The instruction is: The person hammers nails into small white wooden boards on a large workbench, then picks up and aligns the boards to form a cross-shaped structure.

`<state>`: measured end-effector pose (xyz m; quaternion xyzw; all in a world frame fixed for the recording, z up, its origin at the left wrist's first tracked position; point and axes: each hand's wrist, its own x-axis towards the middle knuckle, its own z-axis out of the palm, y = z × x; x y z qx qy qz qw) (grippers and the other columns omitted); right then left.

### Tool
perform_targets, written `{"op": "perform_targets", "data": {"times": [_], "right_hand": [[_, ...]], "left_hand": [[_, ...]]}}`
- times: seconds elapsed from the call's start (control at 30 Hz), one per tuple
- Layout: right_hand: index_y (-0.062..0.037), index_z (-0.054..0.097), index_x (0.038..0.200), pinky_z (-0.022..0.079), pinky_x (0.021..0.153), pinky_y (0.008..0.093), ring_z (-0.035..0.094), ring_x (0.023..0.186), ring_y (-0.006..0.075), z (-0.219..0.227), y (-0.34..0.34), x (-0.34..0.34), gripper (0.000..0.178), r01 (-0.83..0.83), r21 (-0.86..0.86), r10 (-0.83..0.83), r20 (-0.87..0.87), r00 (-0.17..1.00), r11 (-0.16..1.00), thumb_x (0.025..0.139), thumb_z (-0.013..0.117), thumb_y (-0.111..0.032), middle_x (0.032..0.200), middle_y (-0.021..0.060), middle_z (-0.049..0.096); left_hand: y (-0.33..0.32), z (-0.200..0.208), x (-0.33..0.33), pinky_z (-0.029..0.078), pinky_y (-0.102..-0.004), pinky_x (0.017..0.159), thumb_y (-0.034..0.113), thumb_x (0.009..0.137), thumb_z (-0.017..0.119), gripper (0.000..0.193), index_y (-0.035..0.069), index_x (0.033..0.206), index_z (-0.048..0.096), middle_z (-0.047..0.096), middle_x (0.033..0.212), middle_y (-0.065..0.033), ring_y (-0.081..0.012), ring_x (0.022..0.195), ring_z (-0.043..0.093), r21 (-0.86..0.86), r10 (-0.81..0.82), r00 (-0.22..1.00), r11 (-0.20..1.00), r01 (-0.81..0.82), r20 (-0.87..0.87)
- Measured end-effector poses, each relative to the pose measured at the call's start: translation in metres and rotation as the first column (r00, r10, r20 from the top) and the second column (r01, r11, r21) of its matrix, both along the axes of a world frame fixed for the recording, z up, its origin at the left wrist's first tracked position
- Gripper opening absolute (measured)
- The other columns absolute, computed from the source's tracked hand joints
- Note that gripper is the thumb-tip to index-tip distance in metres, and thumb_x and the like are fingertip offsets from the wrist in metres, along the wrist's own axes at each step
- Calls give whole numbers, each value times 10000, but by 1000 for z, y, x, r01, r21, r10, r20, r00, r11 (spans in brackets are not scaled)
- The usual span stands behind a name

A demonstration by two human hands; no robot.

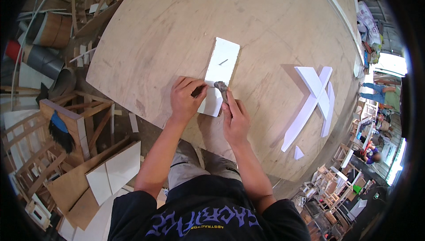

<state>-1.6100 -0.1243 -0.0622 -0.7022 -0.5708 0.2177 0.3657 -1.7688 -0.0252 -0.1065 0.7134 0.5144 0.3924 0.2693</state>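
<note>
A narrow white board (226,48) lies on the wooden tabletop in front of me. One nail (223,62) shows at an angle on its upper half; I cannot tell if it is driven in or lying loose. My left hand (187,97) is at the board's left edge, thumb and fingertips pinched on a thin nail (211,86) against the white surface. From the right, my right hand (235,119) grips a short grey hammer (220,85) close to its worn metal head, which is beside the pinched nail. Its handle is mostly hidden in my fist.
White strips (316,88) lie crossed on the right of the tabletop (155,41), with a small white offcut (299,153) below them. At left are a wooden frame (84,130), a black-bristled brush (60,132) and wood scraps. People stand far off at right.
</note>
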Motion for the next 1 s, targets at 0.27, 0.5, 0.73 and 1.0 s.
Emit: {"op": "perform_targets", "data": {"times": [0.27,0.5,0.73,1.0], "right_hand": [[-75,627,1517,528,701,353,629,772,229,-2,-4,1,471,-23,-8,23,18,1000,1000,1050,659,-29,941,136,646],[-9,620,1496,534,716,360,632,763,220,-7,-2,-2,442,19,14,-18,-62,998,1000,1055,653,-37,942,134,653],[-5,627,1449,555,705,345,674,779,202,1,25,-5,457,137,-94,-149,-144,978,986,1011,736,-79,1035,132,720],[-97,657,1370,588,765,392,775,883,309,-8,55,-8,418,26,-153,-53,-176,983,988,971,781,-90,1007,146,783]], "left_hand": [[1,-1,1,565,-391,795,28,735,890,214,77,926,808,771,928,-46,-263,902,696,26,-11,1000,1000,11,-16],[-1,-2,-2,563,-400,795,34,756,886,187,69,918,798,763,935,-60,-274,894,691,45,-16,1000,999,17,-17],[-1,-2,-2,540,-421,787,55,867,832,107,54,946,761,732,943,-77,-298,889,666,69,-46,997,996,50,-66],[-3,-1,0,529,-419,783,58,853,837,149,64,963,736,705,933,-82,-303,884,647,68,-23,993,997,31,-116]]}}
